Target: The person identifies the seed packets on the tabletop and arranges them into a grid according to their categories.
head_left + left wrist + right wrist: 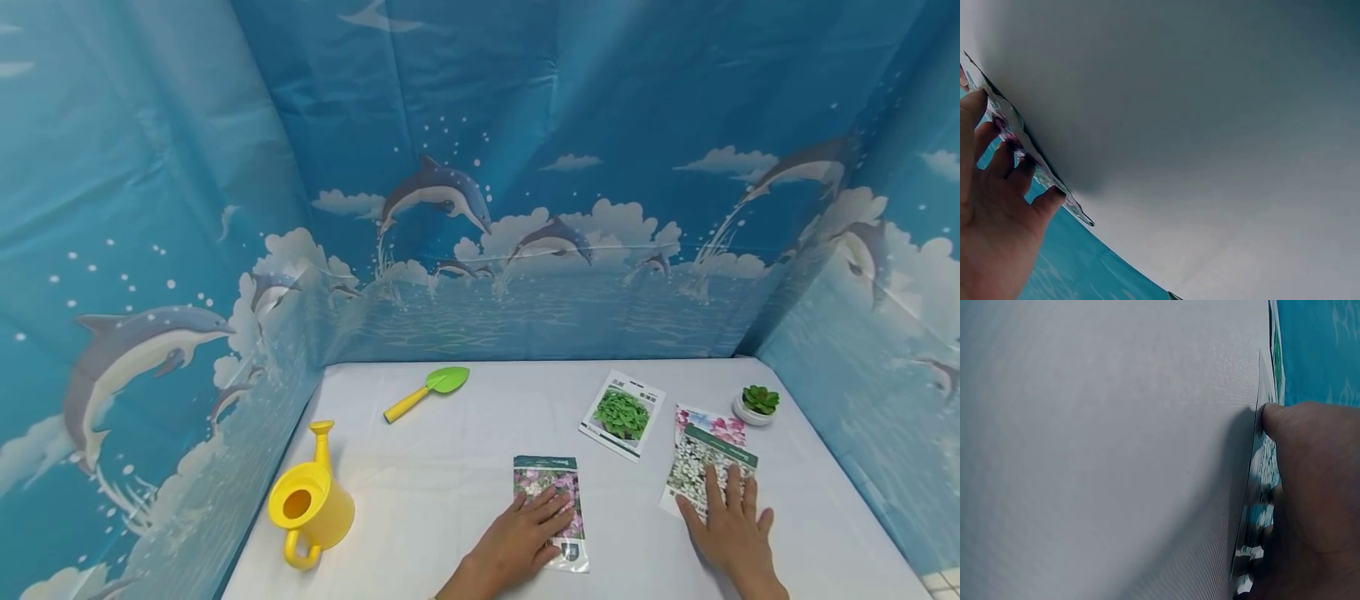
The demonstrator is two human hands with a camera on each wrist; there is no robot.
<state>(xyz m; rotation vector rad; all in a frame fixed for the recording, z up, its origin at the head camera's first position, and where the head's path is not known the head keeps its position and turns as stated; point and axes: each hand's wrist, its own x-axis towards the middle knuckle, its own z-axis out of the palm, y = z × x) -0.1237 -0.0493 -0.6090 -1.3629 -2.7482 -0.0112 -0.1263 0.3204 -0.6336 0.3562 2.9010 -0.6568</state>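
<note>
My left hand (pixel 521 537) rests with its fingers spread on a seed packet (pixel 543 477) printed with pink and white flowers. In the left wrist view its fingertips touch the packet's (pixel 1016 137) face. On the right, my right hand (pixel 729 533) lies flat, fingers apart, over a seed packet with white flowers (pixel 693 471). That packet overlaps a pink-flower packet (pixel 720 425) behind it. The right wrist view has the thumb (pixel 1272 419) touching the white-flower packet's edge. Between and beyond both hands lies a green-leaf seed packet (pixel 622 415), tilted on the white tabletop.
A yellow watering can (pixel 333 512) stands at the left. Farther back lies a small trowel (pixel 446 381) with a green blade and yellow handle. At the right edge sits a succulent in a white pot (pixel 753 412). Blue dolphin-print curtains (pixel 480 325) enclose the white table (pixel 420 492).
</note>
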